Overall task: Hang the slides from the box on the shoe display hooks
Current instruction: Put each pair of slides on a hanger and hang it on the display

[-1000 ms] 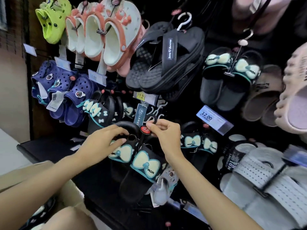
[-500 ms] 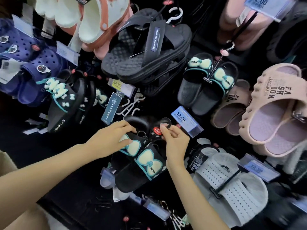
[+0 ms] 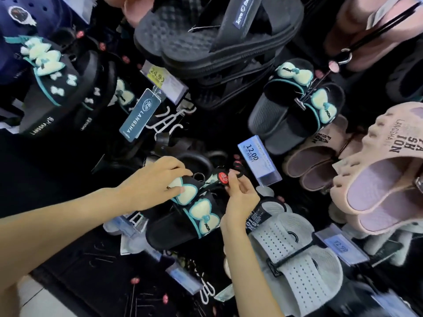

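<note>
The left hand grips the black bow slides at centre while the right hand, at 3 o'clock of them, pinches the red-capped hook; a missed hanger loop would probably drop the pair.

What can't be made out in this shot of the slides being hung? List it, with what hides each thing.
- Head view: whether the hanger loop is over the hook yet; the right hand and its red-capped tip cover the spot.
- Head view: the upper bow slide is largely hidden under the left hand.
- Head view: small print on the 12.00 price tag is too fine to read.
- Head view: the lower blue tag is blurred.
</note>
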Demonstrator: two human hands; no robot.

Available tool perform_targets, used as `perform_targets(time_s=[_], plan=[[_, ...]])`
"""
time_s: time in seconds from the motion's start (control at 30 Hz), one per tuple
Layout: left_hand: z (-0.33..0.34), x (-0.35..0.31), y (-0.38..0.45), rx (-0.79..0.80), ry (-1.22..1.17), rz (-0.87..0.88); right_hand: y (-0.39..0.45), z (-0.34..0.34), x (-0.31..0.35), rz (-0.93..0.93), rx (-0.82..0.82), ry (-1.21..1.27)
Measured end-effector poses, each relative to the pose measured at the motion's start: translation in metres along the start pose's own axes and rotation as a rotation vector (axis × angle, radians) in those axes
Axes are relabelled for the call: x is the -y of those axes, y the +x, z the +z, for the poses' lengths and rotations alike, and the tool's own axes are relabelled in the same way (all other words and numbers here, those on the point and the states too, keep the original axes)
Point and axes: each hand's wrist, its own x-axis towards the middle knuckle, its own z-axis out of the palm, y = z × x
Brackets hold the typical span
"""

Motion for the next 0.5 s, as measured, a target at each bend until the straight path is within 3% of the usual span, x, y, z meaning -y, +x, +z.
perform_targets(time_s=[0.23, 0.5], plan=[[0.018, 0.013, 0.012, 0.017, 0.128, 0.078, 0.023, 0.000, -0.015, -0.011, -0.041, 0.001], [0.010, 0.011, 0.027, 0.132, -0.092, -0.011, 0.051, 0.002, -0.029, 0.000, -0.096, 0.074]])
